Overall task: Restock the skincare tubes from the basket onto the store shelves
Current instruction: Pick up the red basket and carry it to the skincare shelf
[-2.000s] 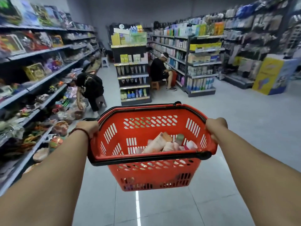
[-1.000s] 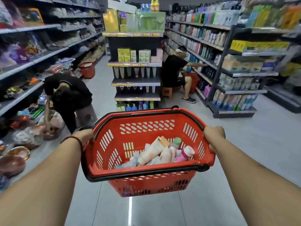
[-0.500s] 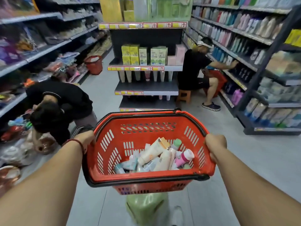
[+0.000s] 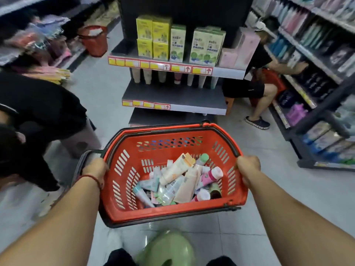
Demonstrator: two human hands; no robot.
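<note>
Left hand (image 4: 95, 168) and right hand (image 4: 248, 167) clench basket (image 4: 172, 209) sides | tubes (image 4: 178, 179) heaped loose | risk: tilt on lowering spills them

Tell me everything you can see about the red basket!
The red basket looks like hard plastic, with rows of slots cut in its walls and black handles folded down along the rim. It is held up off the floor. The left hand grips one short end and the right hand grips the other. A jumble of skincare tubes lies in the bottom.
</note>
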